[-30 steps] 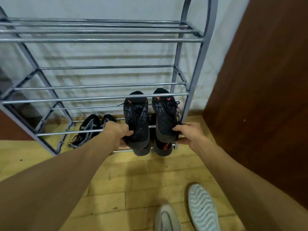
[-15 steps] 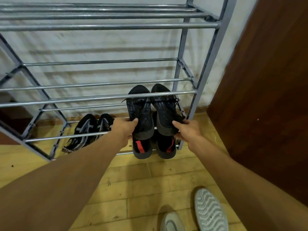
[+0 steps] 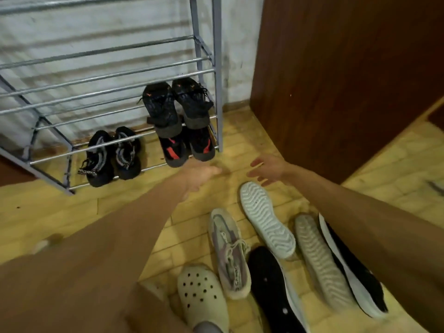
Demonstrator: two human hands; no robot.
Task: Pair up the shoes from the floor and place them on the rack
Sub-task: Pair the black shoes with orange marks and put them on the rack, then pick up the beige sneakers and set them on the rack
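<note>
Head view: the black pair (image 3: 176, 104) rests on the rack (image 3: 217, 68) at 12 o'clock, toes toward 11, long axes running 11-to-5. The left hand (image 3: 201, 174) and right hand (image 3: 269, 170) hover empty, fingers loosely spread.

Your metal rack (image 3: 217, 92) stands on the yellow tiled floor (image 3: 72, 207) against the wall. Its lowest tier carries a black-and-white pair (image 3: 113, 155) at the left and a black pair with red marks (image 3: 187, 147) at the right. A black pair with orange marks (image 3: 177, 104) sits on the tier just above those. On the floor near you lie a cream clog (image 3: 204, 296), a lilac-grey sneaker (image 3: 230, 251), a white shoe (image 3: 266, 217) sole-up, a grey shoe (image 3: 319, 255) sole-up, a black shoe (image 3: 271, 284) and a black white-soled shoe (image 3: 348, 267).
</note>
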